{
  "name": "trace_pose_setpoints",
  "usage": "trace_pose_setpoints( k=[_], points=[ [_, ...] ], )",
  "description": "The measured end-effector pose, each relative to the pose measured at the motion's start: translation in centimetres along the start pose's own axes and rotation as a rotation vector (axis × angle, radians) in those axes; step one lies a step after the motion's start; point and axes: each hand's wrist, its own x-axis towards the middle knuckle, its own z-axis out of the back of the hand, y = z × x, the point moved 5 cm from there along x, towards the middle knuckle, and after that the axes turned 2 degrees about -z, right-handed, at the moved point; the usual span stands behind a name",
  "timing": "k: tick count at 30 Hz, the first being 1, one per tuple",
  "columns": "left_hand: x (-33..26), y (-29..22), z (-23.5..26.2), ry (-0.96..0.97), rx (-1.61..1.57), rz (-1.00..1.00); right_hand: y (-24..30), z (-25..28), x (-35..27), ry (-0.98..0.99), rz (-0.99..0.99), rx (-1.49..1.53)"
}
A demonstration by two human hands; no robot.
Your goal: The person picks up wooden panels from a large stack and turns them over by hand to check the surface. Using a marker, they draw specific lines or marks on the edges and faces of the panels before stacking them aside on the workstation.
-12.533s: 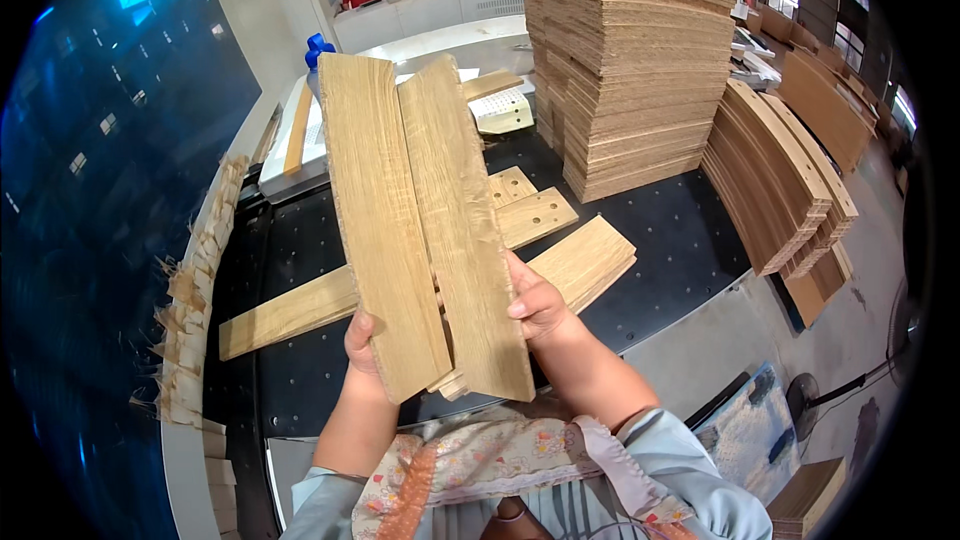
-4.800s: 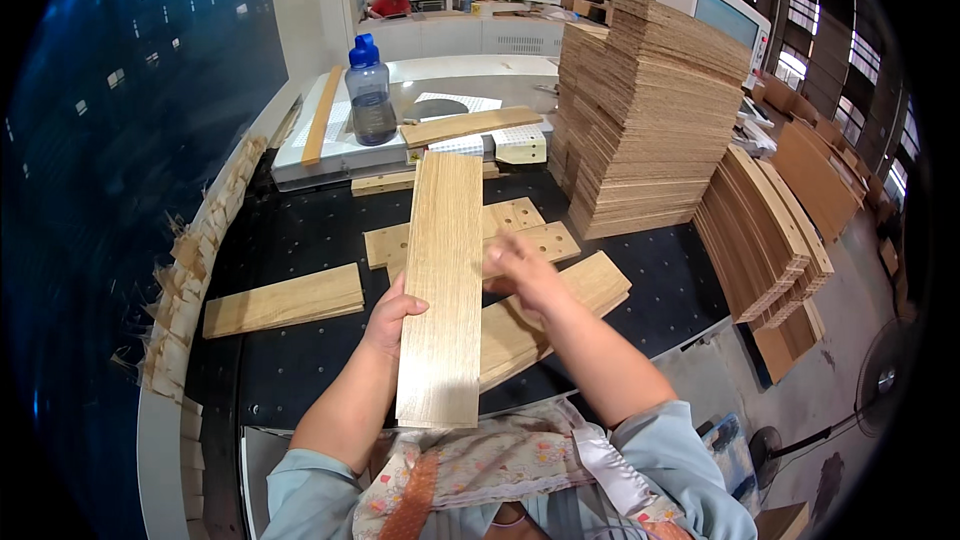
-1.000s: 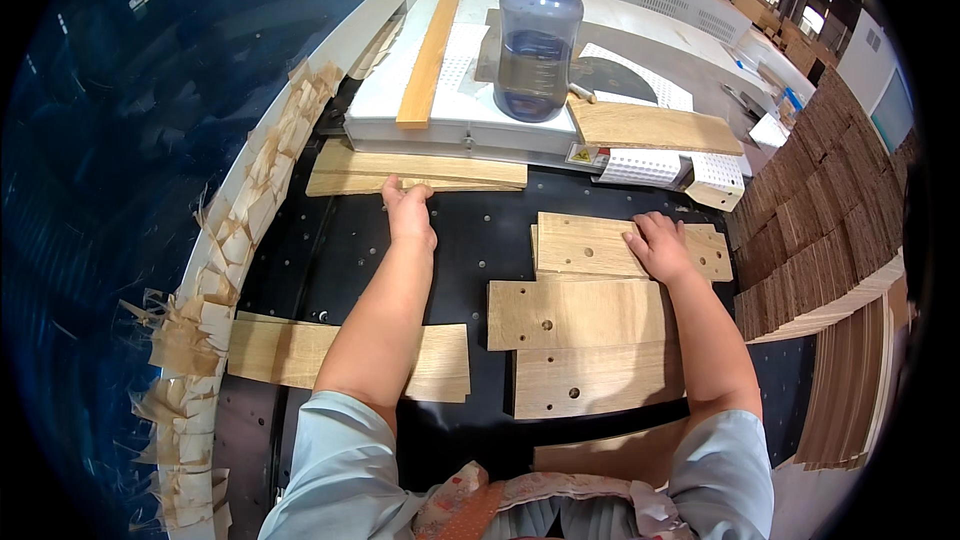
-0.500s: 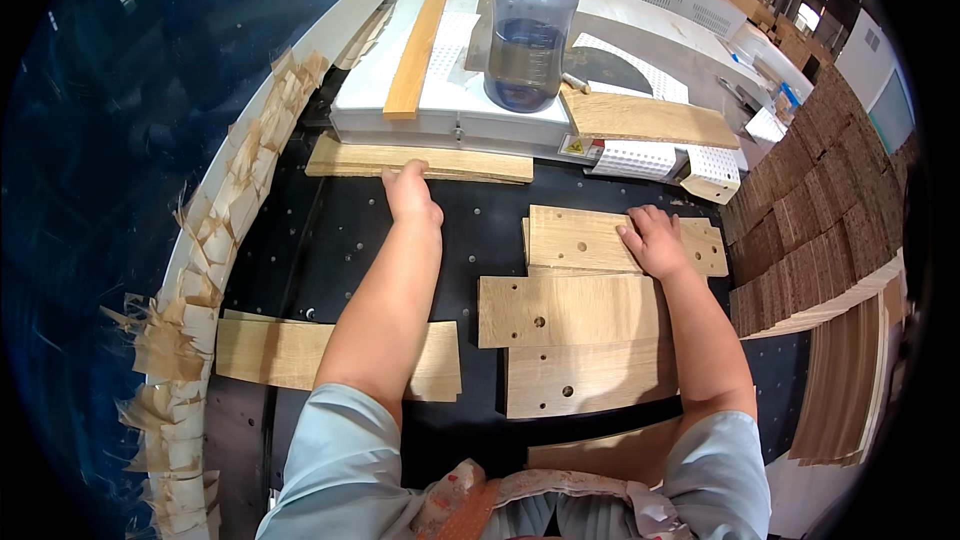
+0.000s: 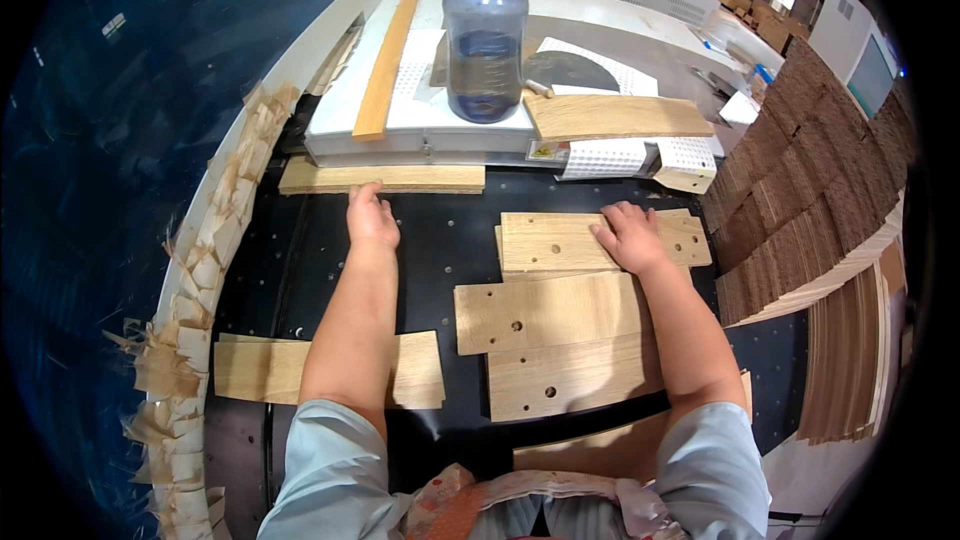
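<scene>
My left hand (image 5: 372,220) is stretched forward to a stack of wood-grain boards (image 5: 425,178) lying against the front of the white machine. Its fingers are extended, with the tips at the stack's near edge and not wrapped round it. My right hand (image 5: 632,237) rests palm down, fingers spread, on a drilled wooden board (image 5: 530,240) at the far right of the black table. Two more drilled boards, one farther (image 5: 540,312) and one nearer (image 5: 580,380), lie in front of it. Under my left forearm are plain boards (image 5: 262,370), partly hidden by the arm.
On the white machine (image 5: 360,152) stand a blue-capped water bottle (image 5: 485,60), a narrow wood strip (image 5: 388,60) and a loose board (image 5: 620,117). Tall stacks of brown boards (image 5: 810,190) rise at the right. A wall edge with torn tape (image 5: 215,210) bounds the left.
The whole view has shifted slightly, with things sitting farther left in the picture. My left hand has drawn back a little from the far stack. My right hand stays on the drilled board.
</scene>
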Motion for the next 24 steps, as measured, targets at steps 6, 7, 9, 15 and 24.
trace_pose_setpoints(
  k=[6,7,9,15,24],
  points=[
    [0.8,0.4,0.1,-0.092,-0.054,-0.007,0.2,0.0,0.0,-0.026,0.019,0.037],
    [0.5,0.3,0.2,-0.129,-0.055,-0.019,0.2,0.0,0.1,-0.009,0.009,0.023],
    [-0.4,0.3,0.2,-0.163,-0.055,-0.014,-0.1,-0.1,0.1,-0.023,0.013,0.001],
    [-0.6,0.6,-0.7,-0.047,0.008,-0.035,-0.1,-0.3,0.0,-0.006,0.002,-0.002],
    [-0.1,0.1,-0.9,0.110,-0.086,0.028,0.0,-0.4,0.1,-0.017,-0.007,-0.004]
  ],
)
